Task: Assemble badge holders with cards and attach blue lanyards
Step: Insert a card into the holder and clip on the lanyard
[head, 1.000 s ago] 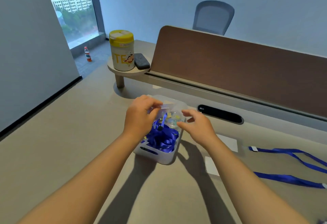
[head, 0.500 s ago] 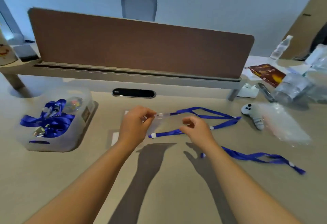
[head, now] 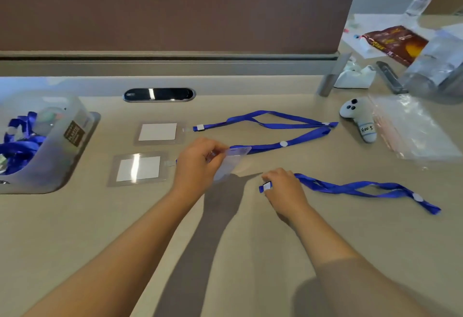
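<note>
My left hand (head: 198, 163) pinches a clear empty badge holder (head: 231, 162) by its top edge, just above the desk. My right hand (head: 283, 189) grips the clip end of a loose blue lanyard (head: 360, 187) that trails off to the right. Two badge holders with white cards lie flat to the left, a far one (head: 158, 132) and a near one (head: 138, 169). A second blue lanyard (head: 273, 126) is laid out behind my hands, its clip end beside the far holder.
A translucent bin (head: 50, 141) of blue lanyards sits at the left. At the right lie a white controller (head: 360, 122) and a clear plastic bag (head: 411, 128), with clutter behind them. A brown divider panel (head: 175, 8) and a cable slot (head: 159, 94) run along the back.
My view has swung from the bin to the middle of the desk. My left hand carried the clear holder over from the bin. My right hand dropped onto the near lanyard's clip end.
</note>
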The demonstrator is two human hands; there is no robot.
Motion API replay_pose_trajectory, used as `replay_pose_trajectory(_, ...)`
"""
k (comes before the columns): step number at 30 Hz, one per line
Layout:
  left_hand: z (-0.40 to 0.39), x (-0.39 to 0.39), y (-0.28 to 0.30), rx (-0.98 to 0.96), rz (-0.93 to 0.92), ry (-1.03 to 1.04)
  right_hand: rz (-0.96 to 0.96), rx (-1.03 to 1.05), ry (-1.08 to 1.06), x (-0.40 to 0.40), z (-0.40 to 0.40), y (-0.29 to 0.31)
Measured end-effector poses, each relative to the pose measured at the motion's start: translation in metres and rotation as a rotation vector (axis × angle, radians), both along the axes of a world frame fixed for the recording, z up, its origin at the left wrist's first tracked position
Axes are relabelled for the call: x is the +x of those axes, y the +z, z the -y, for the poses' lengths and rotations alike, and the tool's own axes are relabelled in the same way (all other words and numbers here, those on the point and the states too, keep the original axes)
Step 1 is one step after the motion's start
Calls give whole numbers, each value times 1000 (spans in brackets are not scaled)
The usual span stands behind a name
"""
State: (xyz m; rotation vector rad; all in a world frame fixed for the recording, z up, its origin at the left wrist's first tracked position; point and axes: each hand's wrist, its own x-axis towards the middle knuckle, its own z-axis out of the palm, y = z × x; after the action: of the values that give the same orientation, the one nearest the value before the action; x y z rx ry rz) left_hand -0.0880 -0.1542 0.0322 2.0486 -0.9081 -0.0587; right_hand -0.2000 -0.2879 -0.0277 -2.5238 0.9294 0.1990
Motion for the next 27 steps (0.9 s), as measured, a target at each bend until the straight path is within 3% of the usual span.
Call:
replay_pose_trajectory(9, 1, 4, 0, -23, -17, 42, -15, -213, 51, 5, -1, 15)
replay_pose_trajectory(17, -8, 5, 13, 3, -49, 93, 212, 84, -100, 12, -9, 60)
replay_pose_trajectory(27, -24, 7, 42, -25, -25, 155, 405, 327, -98, 24, -25, 100)
